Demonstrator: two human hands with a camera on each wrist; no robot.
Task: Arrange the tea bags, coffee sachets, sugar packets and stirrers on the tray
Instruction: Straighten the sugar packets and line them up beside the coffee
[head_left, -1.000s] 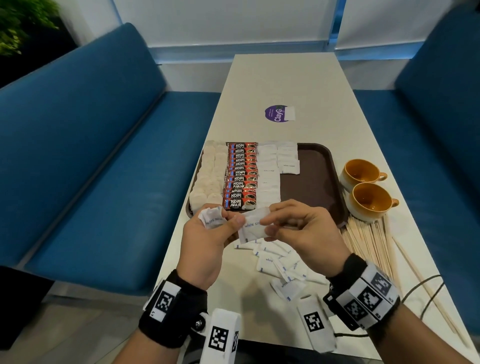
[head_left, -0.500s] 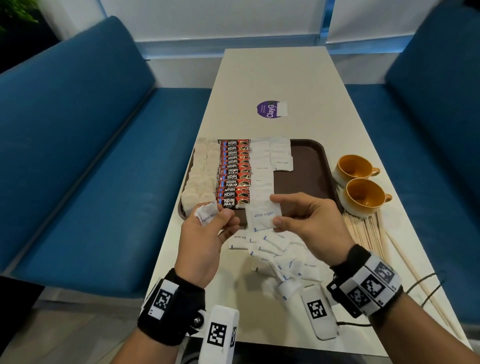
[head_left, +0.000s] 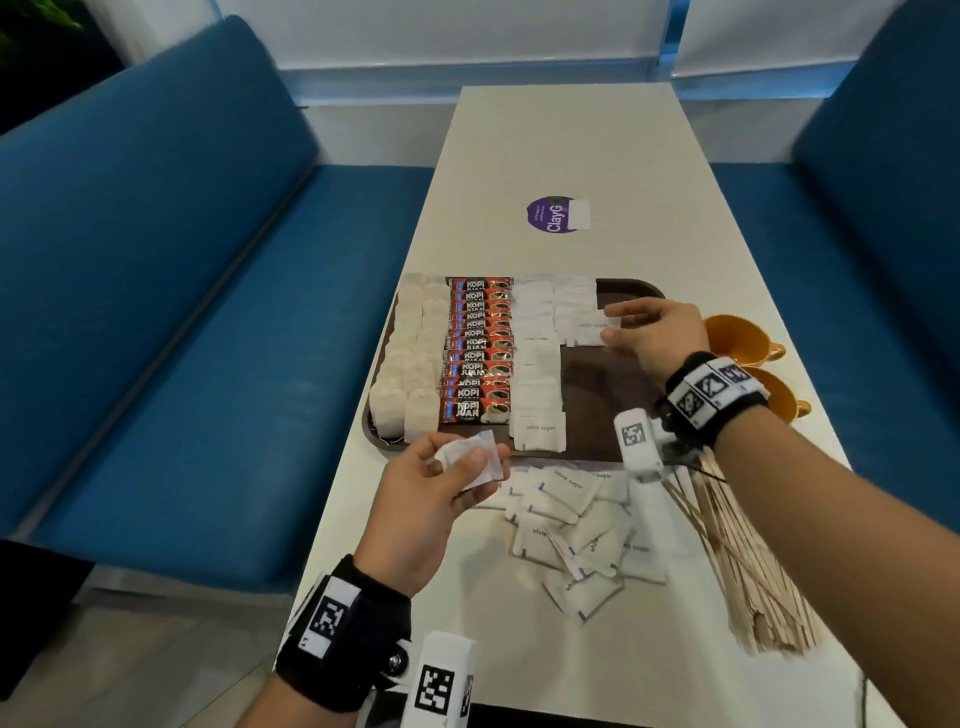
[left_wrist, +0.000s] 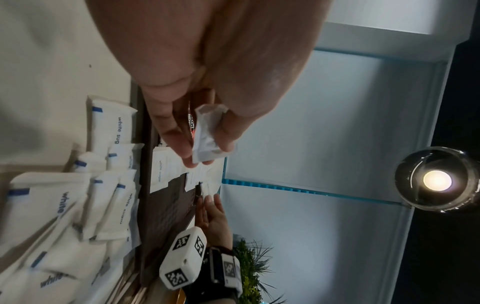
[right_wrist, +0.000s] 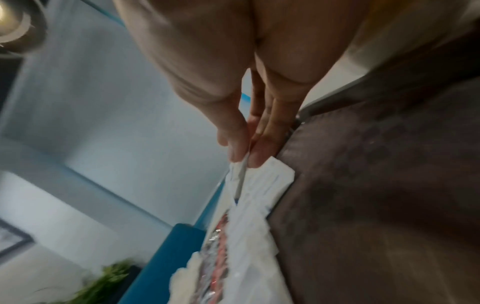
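Note:
A brown tray (head_left: 602, 395) holds rows of tea bags (head_left: 410, 358), red coffee sachets (head_left: 480, 348) and white sugar packets (head_left: 535, 364). My right hand (head_left: 608, 325) reaches over the tray and pinches one sugar packet (head_left: 589, 330) (right_wrist: 241, 179) at the second sugar column. My left hand (head_left: 467, 467) hovers at the tray's near edge, pinching a small stack of sugar packets (head_left: 470, 460) (left_wrist: 207, 133). Loose sugar packets (head_left: 576, 530) lie in a heap on the table. Wooden stirrers (head_left: 737, 551) lie in a bundle to the right.
Two orange cups (head_left: 743, 343) stand right of the tray, partly behind my right wrist. A purple round sticker (head_left: 553, 215) sits further up the white table (head_left: 566, 145). Blue benches (head_left: 156, 291) flank the table on both sides.
My right hand has carried one sugar packet away from the left hand, forward over the tray to the second sugar column. The left hand stayed near the tray's front edge with its packets.

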